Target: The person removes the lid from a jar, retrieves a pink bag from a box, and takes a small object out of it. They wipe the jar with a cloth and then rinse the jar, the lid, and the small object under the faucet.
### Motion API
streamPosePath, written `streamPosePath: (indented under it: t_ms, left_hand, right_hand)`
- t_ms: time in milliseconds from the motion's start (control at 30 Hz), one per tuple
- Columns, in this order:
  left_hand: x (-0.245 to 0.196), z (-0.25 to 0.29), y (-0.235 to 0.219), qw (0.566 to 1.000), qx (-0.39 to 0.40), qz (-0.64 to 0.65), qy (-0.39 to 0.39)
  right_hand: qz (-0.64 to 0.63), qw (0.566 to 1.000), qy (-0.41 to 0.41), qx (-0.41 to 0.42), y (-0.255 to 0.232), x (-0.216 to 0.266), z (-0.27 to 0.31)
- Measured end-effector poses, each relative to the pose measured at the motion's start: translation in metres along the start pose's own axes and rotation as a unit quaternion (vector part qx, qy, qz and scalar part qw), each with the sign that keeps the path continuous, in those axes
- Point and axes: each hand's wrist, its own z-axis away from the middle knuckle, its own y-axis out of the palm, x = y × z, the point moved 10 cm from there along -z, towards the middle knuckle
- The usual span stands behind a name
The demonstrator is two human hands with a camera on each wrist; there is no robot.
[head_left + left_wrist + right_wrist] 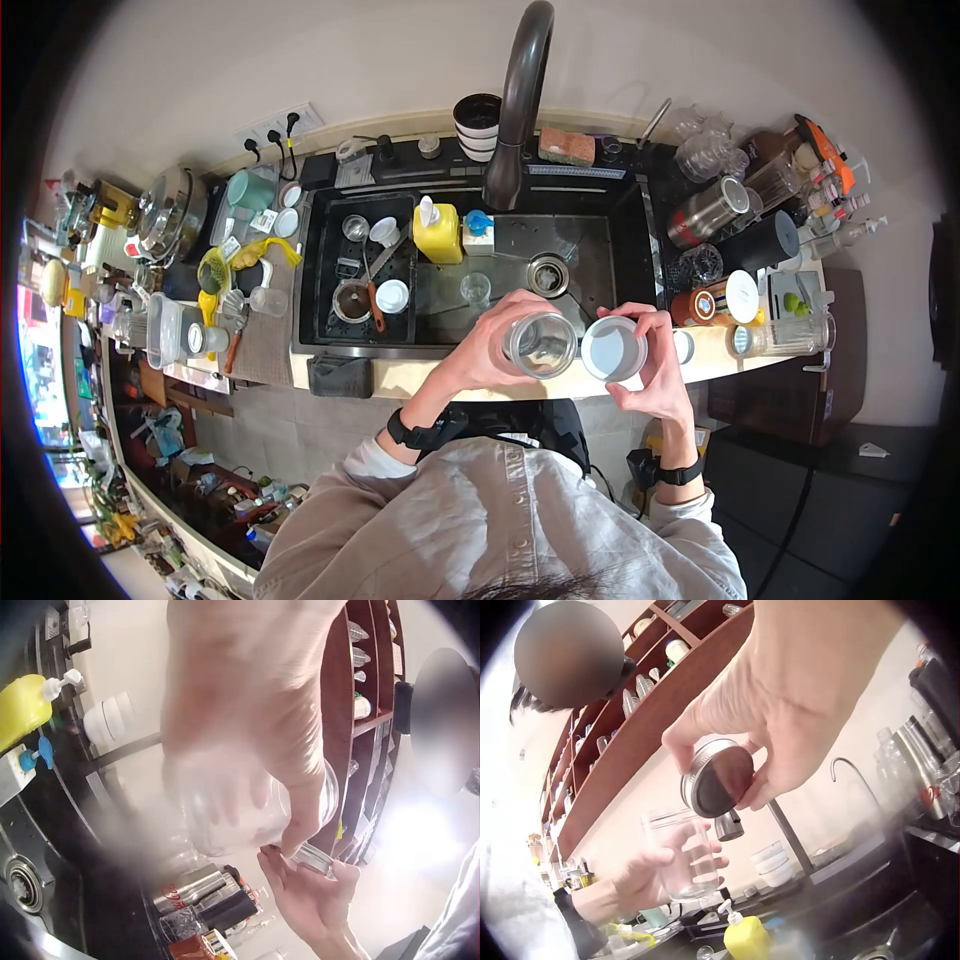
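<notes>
In the head view my left hand point(487, 346) grips a clear glass jar point(541, 347) around its side, its round mouth turned up toward the camera. Beside it, my right hand point(663, 378) holds a round lid point(613, 349) by the edge between thumb and fingers, its pale inner side showing. From the right wrist the lid point(721, 781) has a ribbed silver rim and a dark, shiny face. That view also has the jar point(679, 859) below the lid and apart from it. Both hands are over the sink's front edge.
A black sink point(560, 225) lies ahead, under a dark tap point(518, 110). In it are a yellow pump bottle point(437, 235), a small glass point(476, 290) and a rack point(330, 250) of small dishes. Bottles and a steel tumbler point(708, 212) crowd the right counter; containers fill the left.
</notes>
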Motion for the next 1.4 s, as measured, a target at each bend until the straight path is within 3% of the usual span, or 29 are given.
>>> streamPosePath:
  t_ms: [233, 367, 500, 567, 633, 700, 767, 1000, 1100, 1167, 1233, 1300, 1333, 1400]
  left_hand:
    - [0.011, 0.008, -0.009, 0.998, -0.061, -0.004, -0.016]
    - [0.007, 0.010, -0.017, 0.994, -0.102, -0.027, -0.006]
    - [0.012, 0.016, -0.027, 0.989, -0.144, -0.040, -0.012]
    - [0.016, 0.018, -0.030, 0.988, -0.151, -0.038, -0.024]
    - [0.016, 0.018, -0.033, 0.986, -0.159, -0.042, -0.020]
    - [0.016, 0.018, -0.035, 0.986, -0.162, -0.042, -0.022]
    - [0.017, 0.014, -0.037, 0.986, -0.162, -0.039, -0.028]
    - [0.038, 0.013, -0.037, 0.980, -0.179, 0.008, -0.087]
    - [0.037, 0.012, -0.041, 0.979, -0.191, 0.005, -0.071]
    - [0.032, 0.012, -0.045, 0.979, -0.202, -0.011, -0.041]
    - [0.026, 0.011, -0.048, 0.977, -0.207, -0.034, -0.023]
    - [0.022, 0.011, -0.050, 0.977, -0.208, -0.054, -0.015]
    - [0.021, 0.011, -0.050, 0.976, -0.206, -0.063, -0.015]
    - [0.017, 0.011, -0.053, 0.976, -0.208, -0.069, -0.014]
  right_hand:
    - [0.036, 0.996, 0.036, -0.073, -0.015, -0.018, 0.010]
    - [0.246, 0.957, 0.069, -0.140, -0.070, -0.050, 0.044]
    - [0.314, 0.875, 0.139, -0.342, -0.176, -0.095, 0.138]
    - [0.429, 0.805, 0.127, -0.390, -0.217, -0.102, 0.180]
    - [0.501, 0.715, 0.181, -0.452, -0.255, -0.118, 0.217]
    - [0.488, 0.683, 0.203, -0.504, -0.266, -0.120, 0.229]
    - [0.520, 0.674, 0.173, -0.496, -0.277, -0.134, 0.227]
    - [0.494, 0.704, 0.174, -0.480, -0.285, -0.158, 0.219]
    - [0.530, 0.647, 0.145, -0.529, -0.269, -0.125, 0.224]
    - [0.503, 0.636, 0.108, -0.575, -0.246, -0.099, 0.222]
    - [0.460, 0.668, 0.085, -0.578, -0.223, -0.089, 0.203]
    - [0.409, 0.743, 0.019, -0.529, -0.192, -0.077, 0.158]
    - [0.384, 0.784, 0.057, -0.484, -0.182, -0.081, 0.135]
    - [0.412, 0.820, -0.005, -0.397, -0.131, -0.050, 0.075]
